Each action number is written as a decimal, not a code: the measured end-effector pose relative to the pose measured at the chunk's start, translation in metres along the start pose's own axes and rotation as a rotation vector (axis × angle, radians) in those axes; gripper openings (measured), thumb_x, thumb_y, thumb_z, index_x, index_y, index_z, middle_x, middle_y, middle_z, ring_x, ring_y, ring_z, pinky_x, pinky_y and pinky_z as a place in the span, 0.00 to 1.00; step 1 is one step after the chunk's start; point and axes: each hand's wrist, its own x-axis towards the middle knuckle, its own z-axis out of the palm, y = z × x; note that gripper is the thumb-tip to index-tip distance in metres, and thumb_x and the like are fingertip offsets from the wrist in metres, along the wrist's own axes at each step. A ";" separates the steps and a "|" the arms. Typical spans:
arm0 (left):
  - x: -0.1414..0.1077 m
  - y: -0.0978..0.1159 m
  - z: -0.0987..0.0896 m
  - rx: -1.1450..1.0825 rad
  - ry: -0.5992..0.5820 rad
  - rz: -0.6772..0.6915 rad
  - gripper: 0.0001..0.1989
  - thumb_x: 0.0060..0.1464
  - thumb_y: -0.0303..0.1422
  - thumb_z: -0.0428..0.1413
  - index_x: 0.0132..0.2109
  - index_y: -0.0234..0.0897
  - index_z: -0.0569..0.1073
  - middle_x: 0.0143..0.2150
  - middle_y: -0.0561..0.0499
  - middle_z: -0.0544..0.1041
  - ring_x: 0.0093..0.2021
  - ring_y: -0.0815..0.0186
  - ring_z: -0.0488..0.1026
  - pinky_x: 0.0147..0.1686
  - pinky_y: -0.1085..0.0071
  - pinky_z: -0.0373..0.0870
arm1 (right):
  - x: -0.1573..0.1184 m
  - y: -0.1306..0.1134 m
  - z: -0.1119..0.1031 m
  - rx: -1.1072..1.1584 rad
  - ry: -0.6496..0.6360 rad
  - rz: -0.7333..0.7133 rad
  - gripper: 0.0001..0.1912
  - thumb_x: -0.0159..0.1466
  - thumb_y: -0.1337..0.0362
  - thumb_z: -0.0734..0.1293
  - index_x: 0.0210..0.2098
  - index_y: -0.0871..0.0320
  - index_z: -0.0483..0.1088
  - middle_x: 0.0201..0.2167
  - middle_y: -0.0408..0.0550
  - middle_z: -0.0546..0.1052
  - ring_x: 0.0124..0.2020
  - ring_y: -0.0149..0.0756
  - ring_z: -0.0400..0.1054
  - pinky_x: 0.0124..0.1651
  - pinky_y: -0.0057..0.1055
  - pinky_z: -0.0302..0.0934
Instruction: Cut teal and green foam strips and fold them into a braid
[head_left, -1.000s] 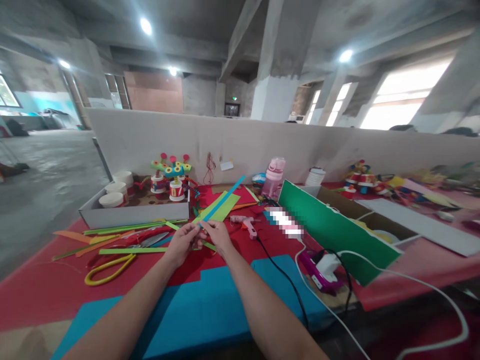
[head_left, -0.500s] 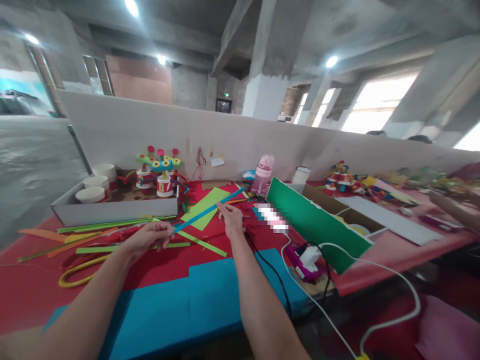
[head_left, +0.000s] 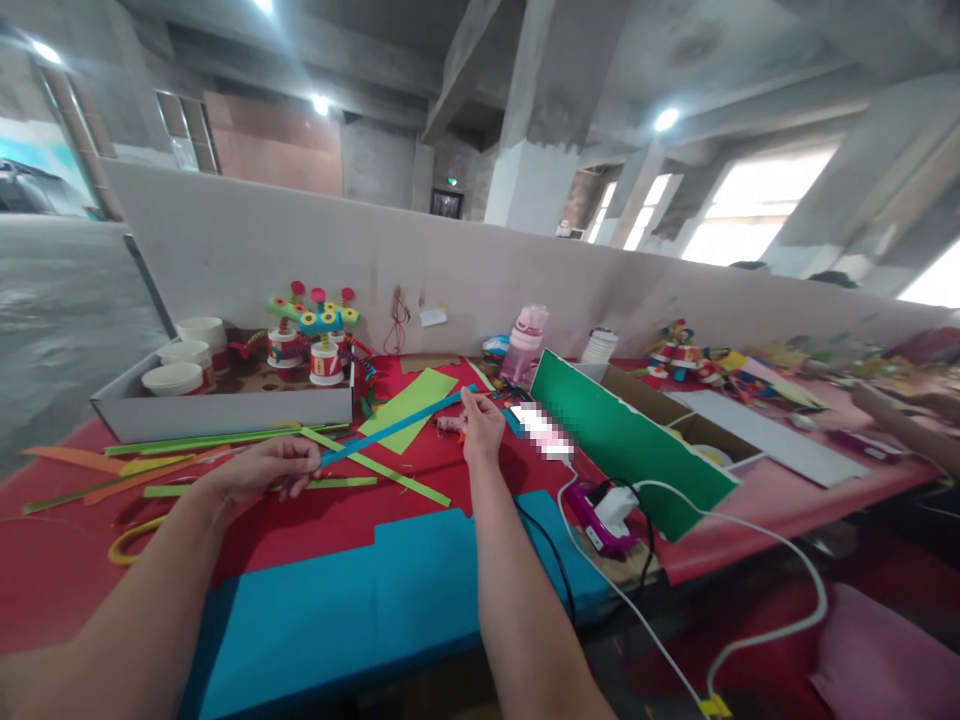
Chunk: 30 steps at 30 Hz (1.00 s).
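A narrow blue paper strip stretches slantwise between my two hands above the red table cover. My left hand pinches its lower, nearer end. Up at the far end, my right hand has thumb and fingers closed on the strip. Beneath it lie a light green paper sheet and a green paper strip. Blue sheets cover the table's front edge under my forearms. Yellow-handled scissors rest beside my left forearm, partly hidden by it.
At the back left, a white box holds paper cups and colourful cup figures. A pink bottle stands near the partition. On the right are a green-sided box and a purple power strip with trailing cables. Another person's arm shows at far right.
My left hand has moved slightly left and my right hand slightly right along the strip, so less of it sticks out past my right fingers. The view has shifted a little.
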 end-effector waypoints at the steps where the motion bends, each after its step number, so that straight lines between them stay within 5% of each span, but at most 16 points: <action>1: 0.000 0.000 -0.001 -0.001 -0.001 0.000 0.14 0.47 0.42 0.61 0.28 0.34 0.72 0.16 0.51 0.69 0.15 0.72 0.60 0.16 0.78 0.54 | 0.000 0.001 0.000 0.003 0.002 -0.004 0.21 0.48 0.47 0.72 0.22 0.58 0.66 0.11 0.33 0.59 0.12 0.22 0.53 0.14 0.22 0.56; 17: 0.007 -0.004 0.001 0.064 -0.054 0.017 0.14 0.53 0.42 0.57 0.31 0.34 0.69 0.17 0.53 0.71 0.15 0.74 0.62 0.17 0.79 0.58 | 0.004 0.014 0.000 0.205 0.059 0.036 0.19 0.49 0.50 0.73 0.24 0.58 0.66 0.14 0.33 0.63 0.15 0.21 0.56 0.14 0.18 0.52; 22: 0.017 -0.007 0.014 0.069 0.021 0.063 0.14 0.52 0.42 0.57 0.31 0.34 0.69 0.19 0.52 0.72 0.17 0.73 0.64 0.18 0.78 0.60 | -0.007 0.018 0.011 0.112 -0.237 0.144 0.21 0.53 0.46 0.68 0.33 0.58 0.72 0.23 0.40 0.72 0.17 0.22 0.60 0.21 0.21 0.58; 25: 0.023 -0.008 0.022 0.071 0.082 0.090 0.15 0.51 0.43 0.58 0.30 0.34 0.69 0.19 0.52 0.73 0.17 0.73 0.64 0.18 0.78 0.60 | -0.018 0.024 0.014 -0.287 -0.526 0.135 0.18 0.54 0.49 0.68 0.28 0.59 0.74 0.21 0.41 0.73 0.19 0.24 0.62 0.24 0.23 0.58; 30: 0.026 -0.007 0.021 0.004 0.360 0.229 0.16 0.51 0.44 0.57 0.31 0.34 0.69 0.19 0.52 0.73 0.17 0.74 0.64 0.19 0.78 0.59 | -0.038 0.035 0.018 -0.959 -0.905 -0.063 0.11 0.48 0.58 0.74 0.24 0.58 0.73 0.20 0.41 0.74 0.24 0.29 0.66 0.26 0.24 0.54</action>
